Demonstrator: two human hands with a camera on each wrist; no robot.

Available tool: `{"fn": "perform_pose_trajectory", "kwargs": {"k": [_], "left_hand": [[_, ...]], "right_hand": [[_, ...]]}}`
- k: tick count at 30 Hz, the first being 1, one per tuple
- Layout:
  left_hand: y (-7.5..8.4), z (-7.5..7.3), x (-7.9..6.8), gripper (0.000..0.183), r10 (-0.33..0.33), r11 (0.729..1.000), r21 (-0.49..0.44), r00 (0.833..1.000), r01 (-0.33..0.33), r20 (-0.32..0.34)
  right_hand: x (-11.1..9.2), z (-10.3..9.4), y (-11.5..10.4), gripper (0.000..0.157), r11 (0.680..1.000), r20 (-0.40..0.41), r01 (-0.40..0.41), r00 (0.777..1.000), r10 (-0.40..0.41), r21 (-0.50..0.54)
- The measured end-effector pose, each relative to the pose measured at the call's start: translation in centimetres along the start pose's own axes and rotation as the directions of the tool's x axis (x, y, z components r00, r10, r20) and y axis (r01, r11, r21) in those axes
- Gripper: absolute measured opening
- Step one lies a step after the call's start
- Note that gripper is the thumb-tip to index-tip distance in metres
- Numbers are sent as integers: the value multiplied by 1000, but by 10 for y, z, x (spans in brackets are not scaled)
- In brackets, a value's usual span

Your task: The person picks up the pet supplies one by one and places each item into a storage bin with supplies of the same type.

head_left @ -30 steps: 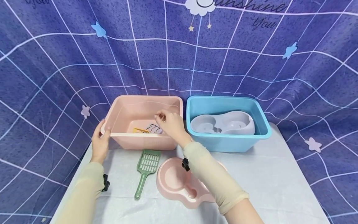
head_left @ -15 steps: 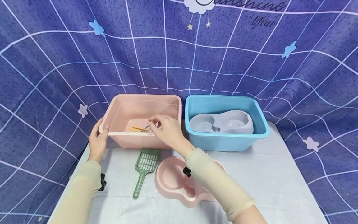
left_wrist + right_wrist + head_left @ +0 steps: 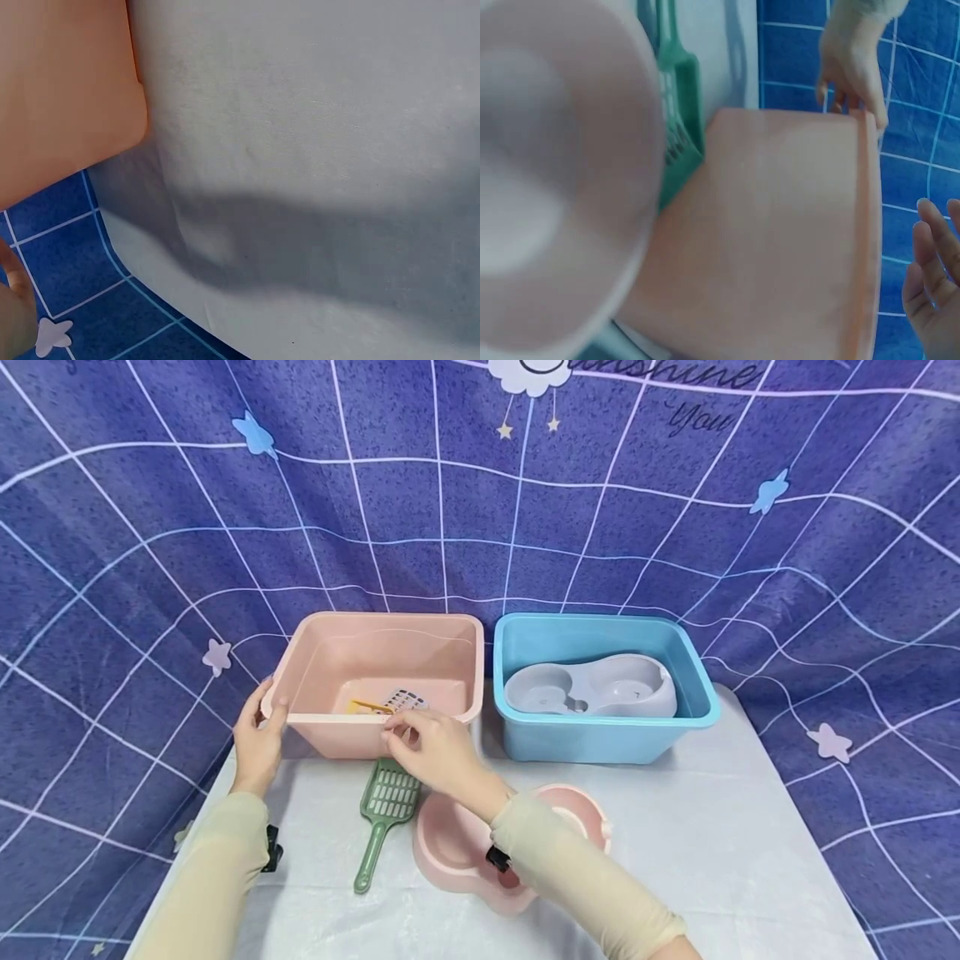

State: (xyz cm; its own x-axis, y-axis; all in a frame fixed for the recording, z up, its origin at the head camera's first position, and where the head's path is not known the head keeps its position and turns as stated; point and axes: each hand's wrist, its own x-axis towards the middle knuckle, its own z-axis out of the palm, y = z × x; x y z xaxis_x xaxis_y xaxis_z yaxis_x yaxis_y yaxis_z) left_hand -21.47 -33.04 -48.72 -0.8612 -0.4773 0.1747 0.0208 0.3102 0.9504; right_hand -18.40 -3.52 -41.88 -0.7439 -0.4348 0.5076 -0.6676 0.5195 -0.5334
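My left hand grips the left front corner of the pink tub, thumb and fingers on its rim. The right wrist view also shows that left hand at the tub's corner. My right hand is over the tub's front rim, its fingers bent in the head view. Nothing shows between its loosely spread fingers in the right wrist view. Inside the tub lie a yellow flat piece and a white card with rows of dark marks, both partly hidden by the front wall.
A green litter scoop lies in front of the tub. Beside it, a pink double pet bowl is partly under my right forearm. To the right stands a blue tub holding a grey double pet bowl. A blue curtain hangs behind.
My right hand dipped into the pink tub over the white card, then came back towards me to the front rim. My left hand has stayed on the corner.
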Motion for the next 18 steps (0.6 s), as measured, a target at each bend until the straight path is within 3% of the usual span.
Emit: {"fn": "perform_pose_trajectory", "kwargs": {"k": [9,15,18], "left_hand": [[-3,1,1,48,10,1000,14,1000,-9,-8],[20,0,-10,49,-24,1000,-13,1000,24,8],[16,1,-8,49,-14,1000,-21,1000,14,2]], "right_hand": [[-22,24,1,13,1000,5,4,1000,-5,25],[-34,37,-1,11,999,24,-47,999,48,-26],[-39,41,-3,12,997,47,-74,996,74,-8]]}}
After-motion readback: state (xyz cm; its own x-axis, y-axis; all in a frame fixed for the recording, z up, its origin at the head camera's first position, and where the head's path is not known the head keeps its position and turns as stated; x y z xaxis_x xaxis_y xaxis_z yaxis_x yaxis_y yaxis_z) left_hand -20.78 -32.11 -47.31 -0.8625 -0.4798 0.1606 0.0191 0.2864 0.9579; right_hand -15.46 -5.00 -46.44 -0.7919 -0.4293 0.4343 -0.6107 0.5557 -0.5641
